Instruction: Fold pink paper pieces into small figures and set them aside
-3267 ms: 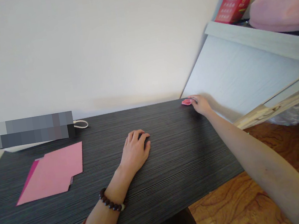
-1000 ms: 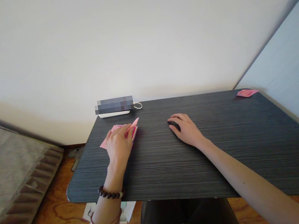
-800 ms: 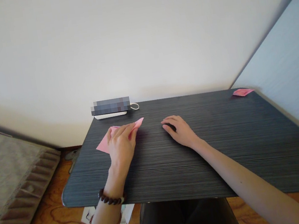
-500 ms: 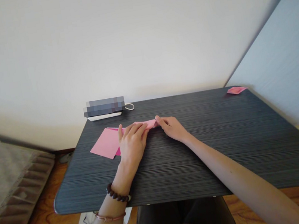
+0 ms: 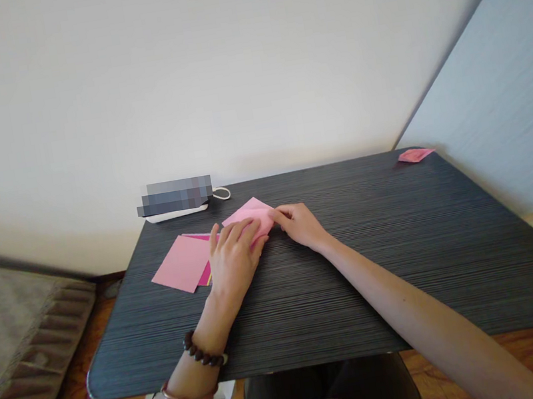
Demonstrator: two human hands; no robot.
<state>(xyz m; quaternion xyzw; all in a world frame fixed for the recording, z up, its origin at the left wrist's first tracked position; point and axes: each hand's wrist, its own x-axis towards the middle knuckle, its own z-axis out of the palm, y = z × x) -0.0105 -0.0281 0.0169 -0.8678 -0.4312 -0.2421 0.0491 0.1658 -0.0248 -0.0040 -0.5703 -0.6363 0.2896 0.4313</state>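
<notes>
A pink sheet of folding paper [image 5: 253, 207] lies partly folded near the middle of the table, its far corner pointing toward the wall. My left hand [image 5: 234, 252] covers its left and near part, fingers on top and thumb along the near edge, holding it. At the right corner of the sheet, my right hand [image 5: 299, 224] pinches the paper between thumb and fingertips. Left of my left hand rests a flat pink square sheet [image 5: 182, 265], overlapping a magenta sheet [image 5: 204, 275] that my hand partly hides.
A folded pink paper piece [image 5: 415, 155] lies at the far right corner of the dark table [image 5: 364, 305]. At the back left is a blurred-out object on a white base [image 5: 178, 213] with a white loop [image 5: 222, 193]. The wall runs along the table's back.
The folded paper has opened up somewhat, and its far corner now stands out beyond my fingers. Both hands remain on it. The camera view has shifted slightly.
</notes>
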